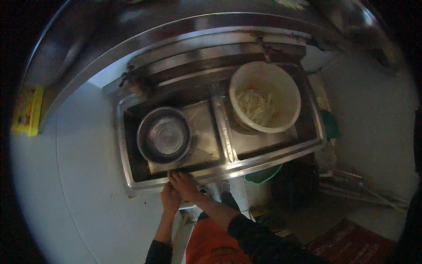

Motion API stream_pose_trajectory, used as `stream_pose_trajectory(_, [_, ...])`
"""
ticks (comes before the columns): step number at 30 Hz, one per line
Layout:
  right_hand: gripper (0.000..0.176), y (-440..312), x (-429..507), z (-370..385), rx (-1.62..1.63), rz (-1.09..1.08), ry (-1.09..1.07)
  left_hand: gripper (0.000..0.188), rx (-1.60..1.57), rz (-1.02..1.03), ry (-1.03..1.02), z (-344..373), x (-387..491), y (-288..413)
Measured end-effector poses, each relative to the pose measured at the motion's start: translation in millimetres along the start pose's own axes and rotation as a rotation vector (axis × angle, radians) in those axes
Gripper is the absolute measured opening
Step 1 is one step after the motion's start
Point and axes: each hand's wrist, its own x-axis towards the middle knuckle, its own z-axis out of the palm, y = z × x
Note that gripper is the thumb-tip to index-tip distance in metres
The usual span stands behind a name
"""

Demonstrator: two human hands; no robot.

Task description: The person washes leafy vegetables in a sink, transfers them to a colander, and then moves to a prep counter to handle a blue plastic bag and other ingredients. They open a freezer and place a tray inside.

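Observation:
My left hand (170,197) and my right hand (184,185) meet at the front rim of a stainless steel double sink (211,178). The right hand's fingers reach over the rim towards the left basin. A small dark thing may be between the hands, but it is too blurred to tell. Just beyond them, a round metal bowl (168,135) stands in the left basin, with no food visible in it. The right basin holds a white plastic bucket (286,95), tilted towards me, with pale shredded food (255,102) at its bottom.
A steel shelf (184,21) crosses above the sink's far side. A yellow container (28,110) is at the far left. Below the sink are a green-rimmed basin (263,175) and a dark bin (291,184). A red sack or mat (352,242) lies on the floor at right.

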Motion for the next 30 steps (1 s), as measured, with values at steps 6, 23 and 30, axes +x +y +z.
stream_pose_trajectory(6, [0.064,99.4,-89.6,-41.1,-0.026,0.037,0.405,0.042,0.022,0.093,-0.374,84.9,22.1,71.9])
stream_pose_trajectory(23, [0.022,356.6,-290.2,-294.9,-0.565,0.725,0.385,0.044,0.190,0.021,-0.272,26.1,-43.6,13.6])
stream_pose_trajectory(30, [0.015,196.6,-160.3,-145.2,0.696,0.544,0.477,0.042,0.140,-0.199,-0.095,-18.2,-107.0,-38.5])
